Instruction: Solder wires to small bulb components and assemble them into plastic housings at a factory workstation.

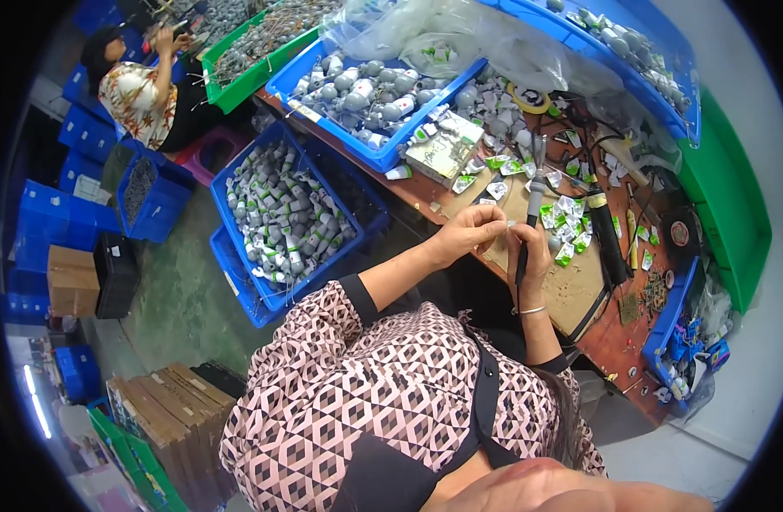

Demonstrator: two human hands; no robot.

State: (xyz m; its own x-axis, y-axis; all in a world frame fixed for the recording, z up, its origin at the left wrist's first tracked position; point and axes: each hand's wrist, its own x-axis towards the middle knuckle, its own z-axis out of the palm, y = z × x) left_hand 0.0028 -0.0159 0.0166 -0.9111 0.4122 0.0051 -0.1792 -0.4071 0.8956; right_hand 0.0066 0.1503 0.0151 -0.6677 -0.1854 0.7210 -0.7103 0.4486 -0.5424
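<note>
My left hand point(468, 236) is closed in a pinch near the table's front edge. A tiny pale piece shows at its fingertips, too small to name. Beside it, my right hand point(532, 256) is wrapped around a slim pen-shaped tool point(537, 186) with a grey grip and a dark handle, like a soldering iron. The tool's thin end points away from me, toward the far side of the table. My right thumb and fingertips almost meet those of the left hand. Small white-and-green pieces point(566, 224) lie in a heap just right of the tool, on a tan board point(571, 294).
A blue crate point(370, 154) of grey-and-white bulb-shaped parts stands at the table's back left; another blue crate point(353, 226) sits lower left. Tape roll point(528, 98), black cylindrical tool point(609, 235) and blue tray point(660, 341) are on the right. A seated person point(140, 90) works far left.
</note>
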